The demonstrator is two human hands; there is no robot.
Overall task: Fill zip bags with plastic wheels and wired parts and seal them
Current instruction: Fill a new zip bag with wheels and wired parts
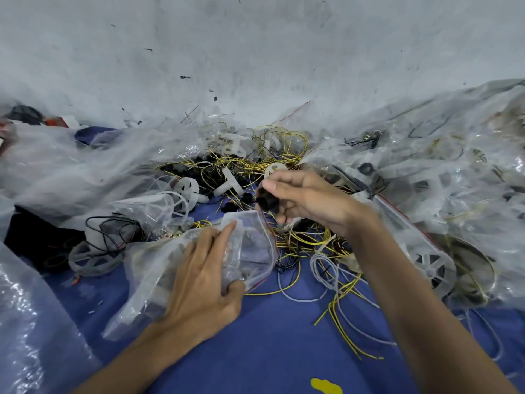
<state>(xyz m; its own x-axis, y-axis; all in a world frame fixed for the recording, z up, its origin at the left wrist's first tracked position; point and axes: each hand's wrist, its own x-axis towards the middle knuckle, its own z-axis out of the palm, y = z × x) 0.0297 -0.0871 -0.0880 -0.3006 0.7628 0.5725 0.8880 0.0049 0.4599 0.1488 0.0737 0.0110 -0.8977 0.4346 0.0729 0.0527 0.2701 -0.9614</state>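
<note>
**Black part poised over the open bag mouth**

Head view: The left hand [204, 277] lies on a clear zip bag [252, 251] on the blue cloth [270, 345]. Its fingers are stretched along the upper sheet and the thumb is tucked against the lower lip, so the plastic is pinched and the mouth gapes toward the right. A thin red line marks the bag's zip edge. Dark shapes show through the plastic, but what they are cannot be told.

The right hand [309, 200] hovers just above and beyond that mouth. Its fingertips are bunched narrowly round a small black part [265, 199]. Whether a wire trails from the part is not clear.

Behind the hands lies the loose stock: a tangle of yellow wires [284, 155], and a white plastic wheel [187, 189] at the left of the heap. Filled bags [454, 172] are piled to the right, one of them with a spoked wheel showing through. A pale grey wall [255, 52] closes the scene.

The step in hand looks like loading, with the part about to go into the bag and no sealing begun. The next move calls for bringing the part down and left into the opening while the left hand keeps the lips apart. The film is limp and the gap is modest, so the mouth could fold shut or the part could catch on the zip edge. Stray wires lying just beside the mouth could also snag on the way in.
</note>
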